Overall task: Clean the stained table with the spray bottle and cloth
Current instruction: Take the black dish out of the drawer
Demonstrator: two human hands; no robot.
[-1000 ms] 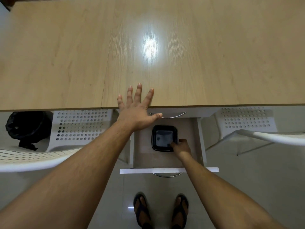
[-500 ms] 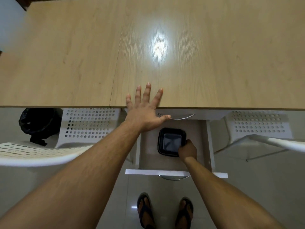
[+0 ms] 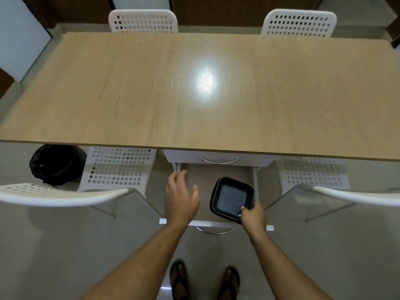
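Observation:
A light wooden table (image 3: pixel 216 94) fills the upper half of the view, its top bare with a bright glare in the middle. Under its near edge a white drawer (image 3: pixel 216 224) stands pulled out. My right hand (image 3: pixel 253 217) grips the near right corner of a black square tray (image 3: pixel 232 198), lifted and tilted over the drawer. My left hand (image 3: pixel 181 197) hovers with fingers apart over the drawer's left side, holding nothing. No spray bottle or cloth is in view.
White perforated chairs stand at near left (image 3: pixel 116 169), near right (image 3: pixel 313 172), and two at the far side (image 3: pixel 142 20). A black bin (image 3: pixel 54 163) sits on the floor under the left end. My sandalled feet (image 3: pixel 205 280) are below the drawer.
My left hand left the table edge and dropped down over the drawer. My right hand closed on the tray and raised it. The view pulled back, showing the whole table.

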